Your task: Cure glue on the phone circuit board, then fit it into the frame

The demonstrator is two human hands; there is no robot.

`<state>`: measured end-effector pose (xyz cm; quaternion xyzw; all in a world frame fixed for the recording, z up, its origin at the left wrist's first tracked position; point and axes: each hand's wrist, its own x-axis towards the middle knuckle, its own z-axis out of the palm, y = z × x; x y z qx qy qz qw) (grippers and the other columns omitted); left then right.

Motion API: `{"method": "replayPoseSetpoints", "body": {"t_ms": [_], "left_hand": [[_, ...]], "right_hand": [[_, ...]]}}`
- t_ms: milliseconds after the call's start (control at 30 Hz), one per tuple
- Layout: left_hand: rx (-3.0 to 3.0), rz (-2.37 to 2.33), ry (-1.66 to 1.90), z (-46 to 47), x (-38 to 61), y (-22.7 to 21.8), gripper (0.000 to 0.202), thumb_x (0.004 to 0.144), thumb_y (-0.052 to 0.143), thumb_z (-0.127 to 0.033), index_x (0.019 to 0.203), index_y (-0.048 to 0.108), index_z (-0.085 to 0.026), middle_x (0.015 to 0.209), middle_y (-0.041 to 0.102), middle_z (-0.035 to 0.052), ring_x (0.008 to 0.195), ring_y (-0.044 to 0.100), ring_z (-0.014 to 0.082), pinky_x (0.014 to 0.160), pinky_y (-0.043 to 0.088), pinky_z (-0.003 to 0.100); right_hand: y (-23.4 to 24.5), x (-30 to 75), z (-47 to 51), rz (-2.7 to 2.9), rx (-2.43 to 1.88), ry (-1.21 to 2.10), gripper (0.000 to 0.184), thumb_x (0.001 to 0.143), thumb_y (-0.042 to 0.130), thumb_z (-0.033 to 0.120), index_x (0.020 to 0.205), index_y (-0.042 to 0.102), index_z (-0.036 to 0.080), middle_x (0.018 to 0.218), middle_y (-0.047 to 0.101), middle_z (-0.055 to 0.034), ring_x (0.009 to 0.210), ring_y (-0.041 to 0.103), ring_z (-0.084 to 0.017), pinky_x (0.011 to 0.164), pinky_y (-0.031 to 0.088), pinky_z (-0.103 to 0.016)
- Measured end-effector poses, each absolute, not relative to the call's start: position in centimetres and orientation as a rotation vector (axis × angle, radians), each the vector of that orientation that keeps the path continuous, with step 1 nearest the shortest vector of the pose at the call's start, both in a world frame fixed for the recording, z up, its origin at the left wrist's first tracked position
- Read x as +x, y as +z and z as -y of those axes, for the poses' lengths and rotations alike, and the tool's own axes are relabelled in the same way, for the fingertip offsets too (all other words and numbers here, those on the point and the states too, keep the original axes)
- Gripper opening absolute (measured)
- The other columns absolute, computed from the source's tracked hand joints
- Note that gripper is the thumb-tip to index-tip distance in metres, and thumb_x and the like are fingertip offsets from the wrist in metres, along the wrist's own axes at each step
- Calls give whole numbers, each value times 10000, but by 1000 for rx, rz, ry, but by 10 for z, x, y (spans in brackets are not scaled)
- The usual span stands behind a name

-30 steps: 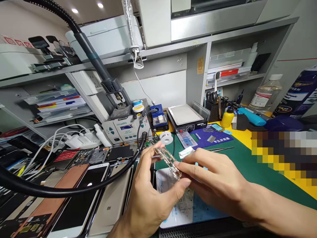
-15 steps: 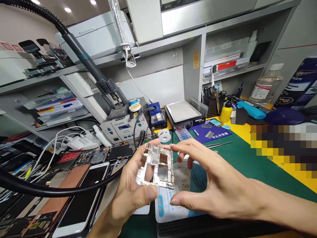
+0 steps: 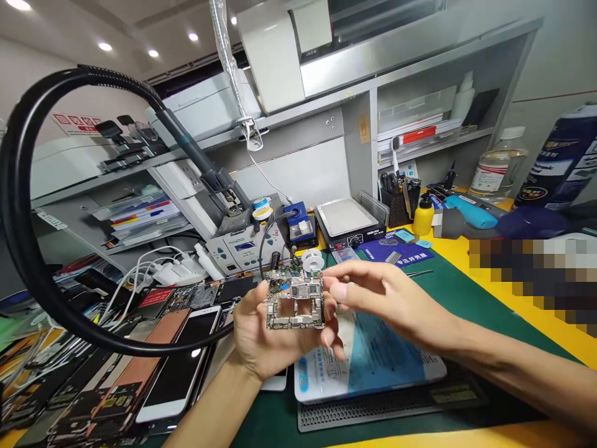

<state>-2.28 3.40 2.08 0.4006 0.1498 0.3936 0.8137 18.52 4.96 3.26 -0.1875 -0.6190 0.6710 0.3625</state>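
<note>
A person's two bare hands hold a small circuit board (image 3: 295, 303) upright in front of the camera, above the front of a cluttered repair bench. The board is roughly square, covered with silver metal shields and small chips, and its face is turned toward the viewer.

The left hand (image 3: 261, 339) is closed around the board's left edge and back, with its fingers curled under the lower edge. The right hand (image 3: 387, 298) pinches the board's right edge between thumb and forefinger, and its other fingers are loosely bent below.

Directly beneath the hands lies a blue and white printed sheet (image 3: 373, 361), resting on a black ribbed pad (image 3: 373, 414) on a green mat (image 3: 471, 317). To the left, several phones (image 3: 177, 367) lie side by side, face up. A thick black hose (image 3: 23, 249) loops over them.

Behind the board stand a grey soldering station (image 3: 240, 249), a spool of solder wire (image 3: 312, 258) and a flat hot plate (image 3: 347, 221). Farther right are a yellow bottle (image 3: 423, 216) and a clear bottle (image 3: 497, 168).
</note>
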Motion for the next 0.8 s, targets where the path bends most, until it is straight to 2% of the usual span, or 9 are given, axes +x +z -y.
{"method": "replayPoseSetpoints", "body": {"t_ms": [100, 200, 300, 400, 467, 567, 700, 733, 800], "left_hand": [[859, -325, 790, -38, -10, 25, 651, 774, 569, -662, 1071, 707, -100, 947, 650, 119, 763, 606, 226, 755, 522, 454], [896, -347, 783, -42, 1, 26, 640, 753, 576, -681, 1039, 713, -125, 953, 652, 105, 763, 600, 216, 747, 525, 445], [971, -391, 798, -49, 8, 26, 636, 755, 545, -701, 1050, 715, -164, 978, 672, 103, 782, 614, 221, 752, 534, 447], [1105, -483, 822, -54, 7, 29, 645, 812, 468, -687, 1123, 699, -171, 1069, 691, 142, 894, 657, 288, 811, 538, 511], [1232, -581, 865, -54, 1, 31, 602, 861, 452, -640, 1156, 684, -169, 1163, 676, 163, 992, 657, 332, 854, 531, 551], [1480, -811, 987, -49, -14, 29, 473, 860, 651, -454, 1270, 620, -219, 1283, 627, 134, 1133, 610, 345, 940, 502, 557], [1805, -1098, 1231, -39, -29, 24, 807, 739, 832, -196, 1444, 465, -337, 1499, 449, 33, 1382, 412, 293, 1204, 270, 506], [1925, -1142, 1278, -36, -30, 23, 847, 731, 835, -181, 1467, 441, -327, 1527, 419, 25, 1408, 384, 281, 1229, 244, 480], [2272, -1208, 1329, -34, -31, 23, 896, 725, 830, -171, 1503, 392, -251, 1519, 442, 58, 1405, 411, 269, 1229, 291, 449]], "right_hand": [[38, 190, -57, 1506, -509, 1789, 253, 920, 647, 406, 981, 654, 161, 752, 668, -15, 594, 686, -166, 590, 538, -302], [43, 196, -61, 1504, -536, 1727, 258, 887, 688, 413, 891, 669, 156, 697, 656, -3, 566, 676, -158, 573, 517, -282], [48, 201, -66, 1511, -546, 1679, 302, 866, 698, 436, 780, 661, 149, 656, 627, 4, 539, 660, -166, 544, 491, -285], [50, 207, -74, 1477, -610, 1604, 317, 838, 735, 415, 702, 670, 135, 659, 622, -3, 571, 607, -121, 571, 459, -254], [50, 211, -80, 1432, -675, 1556, 280, 809, 773, 382, 713, 706, 127, 719, 647, -18, 646, 573, -97, 618, 447, -229], [48, 214, -85, 1385, -742, 1571, 269, 786, 793, 384, 796, 743, 120, 769, 649, -34, 674, 542, -103, 608, 451, -237], [45, 211, -85, 1368, -793, 1636, 278, 791, 789, 383, 804, 733, 111, 747, 638, -36, 629, 545, -104, 582, 466, -248], [45, 210, -84, 1369, -805, 1648, 276, 795, 786, 380, 794, 729, 110, 740, 640, -35, 618, 550, -102, 580, 467, -246], [44, 207, -84, 1367, -827, 1667, 266, 800, 782, 367, 782, 722, 108, 732, 644, -34, 608, 559, -97, 574, 469, -236]]}}
